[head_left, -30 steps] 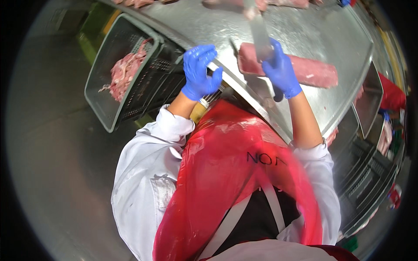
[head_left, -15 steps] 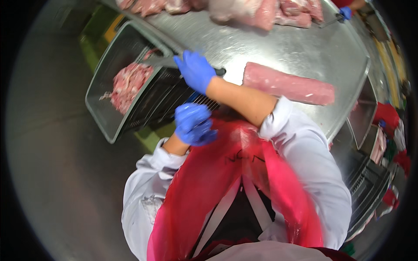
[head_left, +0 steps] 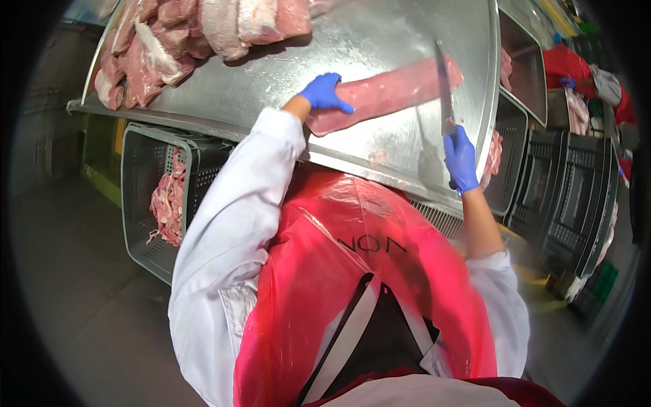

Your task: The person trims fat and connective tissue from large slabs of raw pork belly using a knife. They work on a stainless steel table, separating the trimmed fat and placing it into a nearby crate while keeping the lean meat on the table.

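Observation:
A long, trimmed pork loin (head_left: 393,88) lies slantwise on the steel table, its right end farther from me. My left hand (head_left: 325,93), in a blue glove, grips its left end, with the thumb on the near side and the fingers over the top. In my right hand (head_left: 461,161), also gloved in blue, is a knife (head_left: 444,85), held by its handle. The long blade points away from me and passes over the loin near its right end. Whether the edge touches the meat I cannot tell.
Several raw meat pieces (head_left: 149,54) are heaped at the table's far left. A grey crate (head_left: 135,224) with meat trimmings stands below the left edge. More crates (head_left: 508,176) with meat line the right side. A co-worker in a red apron (head_left: 566,64) is at the far right.
My right hand has carried the knife from over the left crate to the loin's right end. My left hand has gone from before my apron to the loin. The view has turned rightward.

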The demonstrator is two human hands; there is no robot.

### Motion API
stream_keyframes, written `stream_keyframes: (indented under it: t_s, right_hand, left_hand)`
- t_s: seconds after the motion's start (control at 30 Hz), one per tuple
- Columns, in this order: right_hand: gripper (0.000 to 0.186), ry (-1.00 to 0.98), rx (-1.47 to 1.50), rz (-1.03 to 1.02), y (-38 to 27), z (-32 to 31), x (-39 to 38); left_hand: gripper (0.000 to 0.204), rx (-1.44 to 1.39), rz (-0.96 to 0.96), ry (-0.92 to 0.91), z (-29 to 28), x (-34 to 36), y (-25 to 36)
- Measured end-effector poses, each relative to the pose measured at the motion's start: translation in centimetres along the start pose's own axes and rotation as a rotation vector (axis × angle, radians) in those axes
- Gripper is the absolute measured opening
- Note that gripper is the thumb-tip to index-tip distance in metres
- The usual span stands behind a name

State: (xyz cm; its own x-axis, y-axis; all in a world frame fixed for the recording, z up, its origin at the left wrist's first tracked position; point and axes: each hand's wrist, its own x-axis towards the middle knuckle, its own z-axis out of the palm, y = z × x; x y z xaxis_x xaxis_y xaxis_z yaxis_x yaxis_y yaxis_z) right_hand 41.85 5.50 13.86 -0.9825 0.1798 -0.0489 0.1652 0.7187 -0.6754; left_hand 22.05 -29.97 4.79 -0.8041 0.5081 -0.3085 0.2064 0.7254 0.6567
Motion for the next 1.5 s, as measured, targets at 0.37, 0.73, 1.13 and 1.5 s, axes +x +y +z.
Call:
stream_keyframes:
  t_s: [0.37, 0.73, 1.13, 1.5]
  right_hand:
    - [0.028, 0.073, 0.388, 0.127, -1.6, 4.6, 3.3]
    - [0.023, -0.495, -0.329, 0.164, 1.2, 8.0, -0.6]
    - [0.025, -0.207, 0.12, 0.465, 8.1, 0.0, -17.0]
    - [0.031, 0.018, 0.115, 0.357, 17.9, -6.8, -17.9]
  left_hand:
    - [0.049, 0.617, -0.027, 0.203, 4.5, -2.8, 9.6]
    - [0.061, 0.362, -0.22, 0.159, 2.2, -0.7, 7.7]
    - [0.063, -2.06, -0.3, -0.397, 11.0, 0.8, -0.2]
    - [0.111, 0.061, 0.206, 0.099, 8.7, 23.1, 24.9]
